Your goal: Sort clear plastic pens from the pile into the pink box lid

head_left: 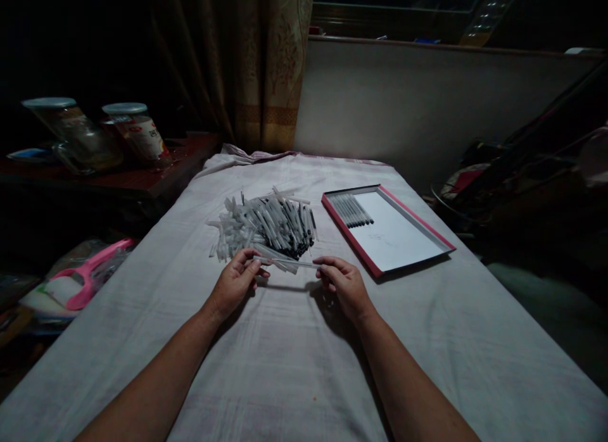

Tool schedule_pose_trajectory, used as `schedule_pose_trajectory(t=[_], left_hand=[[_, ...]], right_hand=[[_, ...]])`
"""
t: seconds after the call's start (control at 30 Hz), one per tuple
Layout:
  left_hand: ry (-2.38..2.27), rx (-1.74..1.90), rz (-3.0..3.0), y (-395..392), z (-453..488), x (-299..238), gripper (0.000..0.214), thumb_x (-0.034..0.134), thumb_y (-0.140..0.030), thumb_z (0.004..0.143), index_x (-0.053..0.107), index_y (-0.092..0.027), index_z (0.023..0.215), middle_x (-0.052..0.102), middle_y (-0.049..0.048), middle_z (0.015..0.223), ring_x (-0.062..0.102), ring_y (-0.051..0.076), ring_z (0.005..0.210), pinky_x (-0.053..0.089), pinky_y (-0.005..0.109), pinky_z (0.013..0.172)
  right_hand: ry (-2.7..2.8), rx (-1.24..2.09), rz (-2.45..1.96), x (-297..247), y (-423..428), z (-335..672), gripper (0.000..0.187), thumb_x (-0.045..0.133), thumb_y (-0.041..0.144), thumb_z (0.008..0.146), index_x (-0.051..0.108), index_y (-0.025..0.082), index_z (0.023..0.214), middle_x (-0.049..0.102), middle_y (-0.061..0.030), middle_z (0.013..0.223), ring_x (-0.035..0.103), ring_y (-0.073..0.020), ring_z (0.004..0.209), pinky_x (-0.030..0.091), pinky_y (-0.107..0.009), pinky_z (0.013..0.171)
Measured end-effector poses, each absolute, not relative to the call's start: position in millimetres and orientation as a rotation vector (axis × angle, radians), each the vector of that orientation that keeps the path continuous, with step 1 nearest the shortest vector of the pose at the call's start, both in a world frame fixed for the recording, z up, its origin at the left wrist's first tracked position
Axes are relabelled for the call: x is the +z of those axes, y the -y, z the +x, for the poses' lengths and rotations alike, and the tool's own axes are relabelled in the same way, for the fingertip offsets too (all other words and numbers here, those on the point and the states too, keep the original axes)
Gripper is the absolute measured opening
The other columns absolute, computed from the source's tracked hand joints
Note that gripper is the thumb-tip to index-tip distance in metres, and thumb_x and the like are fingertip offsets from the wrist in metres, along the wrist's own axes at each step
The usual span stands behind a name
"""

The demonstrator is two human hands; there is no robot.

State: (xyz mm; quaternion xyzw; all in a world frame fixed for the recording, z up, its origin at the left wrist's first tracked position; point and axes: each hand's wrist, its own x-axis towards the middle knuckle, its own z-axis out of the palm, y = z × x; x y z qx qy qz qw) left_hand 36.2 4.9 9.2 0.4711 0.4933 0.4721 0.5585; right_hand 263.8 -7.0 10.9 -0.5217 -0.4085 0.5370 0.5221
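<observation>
My left hand [239,278] pinches one end of a thin, translucent pen [287,262] between thumb and fingers. The pen's other end is pinched in my right hand [342,282], so it lies level between both hands above the cloth. Just beyond my left hand is a loose pile of pens [270,223], many clear or whitish with dark ends, mixed with clear plastic pieces at its left. To the right, a shallow box [403,263] with red and black edges holds a neat row of pens [351,211], dark ends toward me.
A pale checked cloth [266,372] covers the surface. At left, two lidded jars [140,135] [78,135] stand on a dark red table [156,179], with a pink plastic item [88,277] below. A curtain [266,68] and pale wall [403,100] rise behind.
</observation>
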Motion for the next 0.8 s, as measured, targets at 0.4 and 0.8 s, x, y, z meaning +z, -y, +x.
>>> schedule_pose_trajectory(t=[0.4, 0.8], left_hand=[[-1.147, 0.917, 1.465, -0.2, 34.1, -1.4, 0.033, 0.065, -0.051, 0.081, 0.059, -0.02, 0.092, 0.068, -0.0004, 0.071, 0.067, 0.016, 0.066, 0.05, 0.024, 0.061], [-1.217, 0.807, 1.875, -5.5, 25.8, -1.8, 0.019, 0.061, -0.035, 0.083, 0.075, -0.021, 0.088, 0.074, 0.003, 0.082, 0.067, 0.018, 0.074, 0.052, 0.027, 0.072]], right_hand=[[1.507, 1.395, -1.284, 4.4, 13.6, 267.8, 0.025, 0.065, 0.031, 0.076, 0.079, 0.016, 0.09, 0.068, -0.0007, 0.063, 0.056, -0.0118, 0.055, 0.042, -0.021, 0.049], [1.873, 1.065, -1.246, 5.3, 13.9, 270.3, 0.025, 0.056, 0.028, 0.088, 0.079, 0.02, 0.092, 0.078, -0.0048, 0.084, 0.07, -0.0201, 0.077, 0.052, -0.028, 0.071]])
